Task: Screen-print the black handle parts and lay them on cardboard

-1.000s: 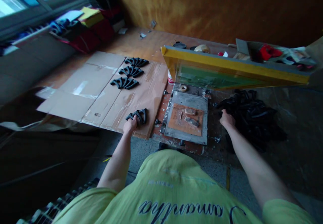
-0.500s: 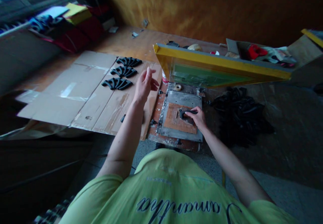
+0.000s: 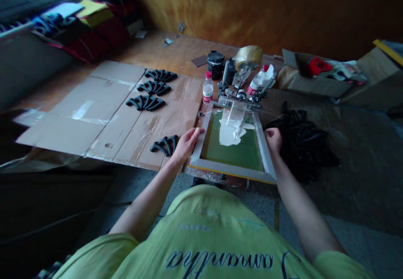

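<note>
A screen-printing frame (image 3: 233, 166) with grey edges and green mesh lies lowered over the plate on the table. White ink (image 3: 231, 132) covers part of its mesh, with a pale squeegee-like blade (image 3: 236, 112) at the far end. My left hand (image 3: 187, 142) grips the frame's left edge, fingers closed at the rim. At the right edge, my right hand (image 3: 273, 139) is curled closed against the frame, close to a heap of black pieces (image 3: 305, 144). Fanned black pieces (image 3: 165, 144) rest on the cardboard beside my left hand. The plate and whatever lies on it are hidden under the frame.
Cardboard (image 3: 110, 123) spreads across the left, bearing several fanned rows of black pieces (image 3: 146, 102). Behind the frame stand a red-capped bottle (image 3: 208, 89), a black tub (image 3: 215, 63), a tape roll (image 3: 248, 56) and metal clamps (image 3: 241, 96). An open carton (image 3: 317, 82) sits at back right.
The frame has come down from its raised tilt onto the plate. My right hand has left the black piece on the plate for the frame's right side; my left hand has lowered to its left edge.
</note>
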`<control>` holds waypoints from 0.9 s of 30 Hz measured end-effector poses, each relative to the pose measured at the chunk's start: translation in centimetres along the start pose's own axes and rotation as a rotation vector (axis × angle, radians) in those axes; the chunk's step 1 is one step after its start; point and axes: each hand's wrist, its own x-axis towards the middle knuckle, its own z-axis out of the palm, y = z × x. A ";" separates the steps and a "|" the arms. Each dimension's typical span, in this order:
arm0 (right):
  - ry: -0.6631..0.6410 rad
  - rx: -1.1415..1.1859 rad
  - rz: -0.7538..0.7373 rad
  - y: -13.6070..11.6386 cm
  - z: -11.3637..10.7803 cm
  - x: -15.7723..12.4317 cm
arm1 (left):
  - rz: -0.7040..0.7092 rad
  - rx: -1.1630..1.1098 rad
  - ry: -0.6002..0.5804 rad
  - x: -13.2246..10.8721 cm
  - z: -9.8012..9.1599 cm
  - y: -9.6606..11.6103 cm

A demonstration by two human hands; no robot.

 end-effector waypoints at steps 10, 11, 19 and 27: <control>-0.267 -0.323 -0.467 -8.5 3.8 1.6 | -0.166 0.201 0.063 1.2 0.1 -9.0; -0.310 -0.345 -0.485 -8.5 4.2 0.5 | -0.164 0.211 0.059 1.3 0.0 -9.2; -0.557 -0.296 -0.760 -7.3 1.5 -2.5 | -0.154 0.255 0.056 1.3 -0.1 -9.4; -0.410 -0.245 -0.700 -6.7 3.2 -4.4 | -0.200 0.136 0.076 0.9 0.1 -8.6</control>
